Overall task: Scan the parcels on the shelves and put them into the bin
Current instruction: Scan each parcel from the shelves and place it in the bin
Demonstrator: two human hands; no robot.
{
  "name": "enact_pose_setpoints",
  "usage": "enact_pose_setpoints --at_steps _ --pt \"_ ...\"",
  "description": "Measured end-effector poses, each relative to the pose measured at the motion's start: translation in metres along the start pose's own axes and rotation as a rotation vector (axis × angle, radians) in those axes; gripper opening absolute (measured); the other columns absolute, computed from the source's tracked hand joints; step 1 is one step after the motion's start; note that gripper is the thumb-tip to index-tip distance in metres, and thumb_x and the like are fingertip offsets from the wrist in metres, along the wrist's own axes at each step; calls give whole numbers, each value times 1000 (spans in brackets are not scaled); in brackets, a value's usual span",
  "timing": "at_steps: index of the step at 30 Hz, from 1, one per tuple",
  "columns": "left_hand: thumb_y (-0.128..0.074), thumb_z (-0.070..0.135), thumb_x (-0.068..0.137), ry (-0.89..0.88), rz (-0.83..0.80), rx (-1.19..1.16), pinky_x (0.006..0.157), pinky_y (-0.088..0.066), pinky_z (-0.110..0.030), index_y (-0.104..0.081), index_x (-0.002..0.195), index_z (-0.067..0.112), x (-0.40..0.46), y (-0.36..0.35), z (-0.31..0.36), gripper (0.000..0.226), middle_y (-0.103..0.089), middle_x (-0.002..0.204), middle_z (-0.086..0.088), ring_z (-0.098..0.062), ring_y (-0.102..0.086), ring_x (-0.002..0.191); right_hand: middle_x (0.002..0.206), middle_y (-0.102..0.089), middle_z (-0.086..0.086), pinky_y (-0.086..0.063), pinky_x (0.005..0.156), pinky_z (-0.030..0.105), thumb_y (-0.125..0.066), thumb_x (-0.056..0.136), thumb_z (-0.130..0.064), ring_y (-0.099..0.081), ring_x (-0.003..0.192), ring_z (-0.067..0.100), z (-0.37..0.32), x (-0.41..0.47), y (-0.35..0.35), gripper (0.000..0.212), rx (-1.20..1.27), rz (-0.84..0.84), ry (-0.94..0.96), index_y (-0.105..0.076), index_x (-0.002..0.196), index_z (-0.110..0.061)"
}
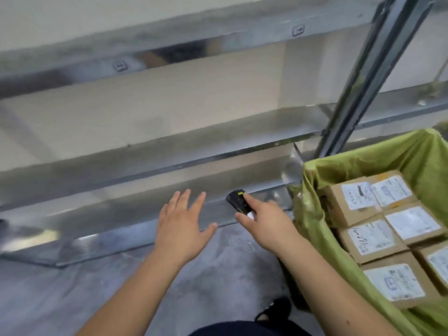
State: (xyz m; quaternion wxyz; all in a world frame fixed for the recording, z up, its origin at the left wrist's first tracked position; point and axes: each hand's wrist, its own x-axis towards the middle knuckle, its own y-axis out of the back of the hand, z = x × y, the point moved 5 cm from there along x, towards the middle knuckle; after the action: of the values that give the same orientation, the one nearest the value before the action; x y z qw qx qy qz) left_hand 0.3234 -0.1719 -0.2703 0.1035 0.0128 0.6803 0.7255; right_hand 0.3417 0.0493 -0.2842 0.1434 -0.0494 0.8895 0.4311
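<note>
Head view: the left hand (183, 225) was spread flat, fingers apart, holding nothing, over the front edge of the lowest shelf (101, 229). At its 3 o'clock the right hand (265, 223) was wrapped around a black scanner (238, 201), index finger resting on the yellow button at the tip. The metal shelves carried no parcels in the part visible. At 4 o'clock from the right hand stood the bin (317, 229), lined with green fabric (rim draped loosely), with brown labelled parcels (371, 240) packed side by side inside, touching one another
</note>
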Motion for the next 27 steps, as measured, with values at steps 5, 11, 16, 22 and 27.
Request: enact_pose_setpoints --at_steps 5,11,16,22,27 --pt "-47 79 91 177 36 -76 127 -15 -45 -15 165 43 -68 11 -110 89 -13 175 -3 -26 -5 161 116 -54 11 -50 92 40 -50 96 -65 -56 111 34 -108 -17 -62 69 -107 -63 159 -27 158 -48" --pt "-50 77 91 324 143 -138 127 -14 -45 -15 165 43 -137 39 -229 89 -15 174 -4 -25 -4 161 106 -47 5 -47 81 37 -50 96 -67 -56 100 32 -230 -40 -114 68 -233 -44 370 -26 157 -51" --pt "-50 74 92 352 305 -142 126 -13 -42 -23 163 42 -180 87 -304 83 -21 172 -1 -23 -9 160 100 -44 -3 -40 69 35 -49 93 -72 -50 80 18 -327 -55 -133 67 -249 -11 529 -27 154 -55" --pt "-52 73 92 389 424 -160 127 -11 -44 -21 164 44 -200 153 -366 83 -19 173 0 -22 -7 160 100 -49 -4 -41 67 32 -51 92 -71 -57 83 18 -430 -66 -125 62 -217 14 720 -34 150 -56" --pt "-60 63 93 363 632 -187 124 -21 -44 -39 158 38 -196 229 -407 73 -34 166 0 -24 -25 155 94 -42 -11 -33 59 23 -54 93 -69 -50 75 9 -515 -60 -99 64 -228 109 852 -35 152 -54"
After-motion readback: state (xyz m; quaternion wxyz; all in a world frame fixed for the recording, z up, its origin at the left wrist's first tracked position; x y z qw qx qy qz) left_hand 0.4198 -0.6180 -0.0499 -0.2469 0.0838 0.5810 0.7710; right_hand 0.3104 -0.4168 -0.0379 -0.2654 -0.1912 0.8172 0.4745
